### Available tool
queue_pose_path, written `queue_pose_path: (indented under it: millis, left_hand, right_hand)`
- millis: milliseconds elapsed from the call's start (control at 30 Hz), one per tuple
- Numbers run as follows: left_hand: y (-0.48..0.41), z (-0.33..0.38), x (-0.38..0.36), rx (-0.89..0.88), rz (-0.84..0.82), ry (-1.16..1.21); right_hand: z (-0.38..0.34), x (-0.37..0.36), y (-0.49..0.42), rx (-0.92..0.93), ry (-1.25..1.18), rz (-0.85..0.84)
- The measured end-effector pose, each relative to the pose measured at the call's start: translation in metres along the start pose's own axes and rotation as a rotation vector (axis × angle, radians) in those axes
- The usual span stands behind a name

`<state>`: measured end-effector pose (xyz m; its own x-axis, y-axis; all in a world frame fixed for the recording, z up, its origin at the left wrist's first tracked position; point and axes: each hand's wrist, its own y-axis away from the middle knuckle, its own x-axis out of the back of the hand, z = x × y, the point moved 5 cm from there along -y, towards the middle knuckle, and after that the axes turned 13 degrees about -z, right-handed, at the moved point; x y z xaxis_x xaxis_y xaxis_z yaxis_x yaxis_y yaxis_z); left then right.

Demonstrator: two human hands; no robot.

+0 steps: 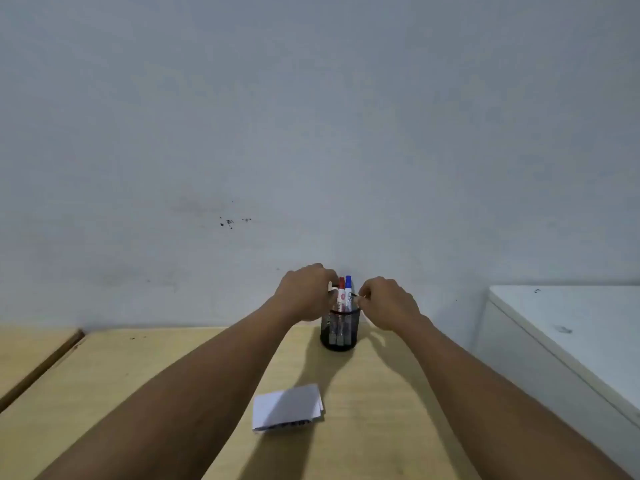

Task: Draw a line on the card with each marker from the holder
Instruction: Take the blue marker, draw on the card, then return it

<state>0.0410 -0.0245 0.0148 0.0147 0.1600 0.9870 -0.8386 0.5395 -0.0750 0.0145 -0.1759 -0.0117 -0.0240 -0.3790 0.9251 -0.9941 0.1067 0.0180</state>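
Observation:
A black mesh holder (340, 330) stands at the far edge of the wooden table (145, 393), by the wall. A red-capped marker (341, 293) and a blue-capped marker (348, 289) stand upright in it. My left hand (304, 292) is closed just left of them, with a white marker barrel with a dark end (333, 287) showing at its fingers. My right hand (388, 303) is pinched just right of the blue marker on a small black piece (353, 295) that looks like a cap. A white card (286, 407) lies flat on the table nearer to me, between my forearms.
A grey wall rises right behind the holder. A white cabinet (571, 337) stands to the right of the table. A second wooden surface (31, 355) adjoins on the left across a dark gap.

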Motion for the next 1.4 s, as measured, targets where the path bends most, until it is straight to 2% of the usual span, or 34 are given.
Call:
queue_pose_path:
  millis: [133,400,533,700,800,900,967,1133,1300,1400]
  left_hand:
    - [-0.038,-0.003,-0.016,-0.009,-0.014,-0.036]
    - [-0.063,-0.011,-0.042,-0.037,-0.059,-0.023]
    - [-0.059,-0.009,-0.034,-0.033,0.048,0.079]
    - [-0.046,-0.009,0.010,0.050,0.207,0.476]
    - [-0.027,-0.004,0.047,0.059,0.267,0.530]
    - [0.001,0.000,0.080,0.051,0.348,0.627]
    - [0.018,0.000,0.096,0.038,0.382,0.701]
    - [0.060,-0.011,0.122,-0.034,0.446,0.899]
    - [0.096,-0.024,0.132,-0.114,0.483,1.047]
    - [0.104,-0.036,0.129,-0.057,0.503,1.016]
  right_hand:
    - [0.014,-0.012,-0.035,-0.076,-0.154,-0.001]
    - [0.018,-0.030,-0.068,-0.108,-0.406,-0.008]
    - [0.015,-0.022,-0.062,-0.112,-0.478,0.054]
    - [-0.010,0.018,-0.036,0.012,-0.449,0.158]
    - [-0.035,0.043,-0.014,0.108,-0.467,0.176]
    - [-0.059,0.062,0.008,0.234,-0.594,0.183]
    - [-0.075,0.070,0.023,0.300,-0.645,0.135]
    - [-0.115,0.079,0.053,0.406,-0.586,0.081]
    - [-0.142,0.079,0.077,0.468,-0.589,0.042]
    - [-0.150,0.074,0.084,0.438,-0.592,0.066]
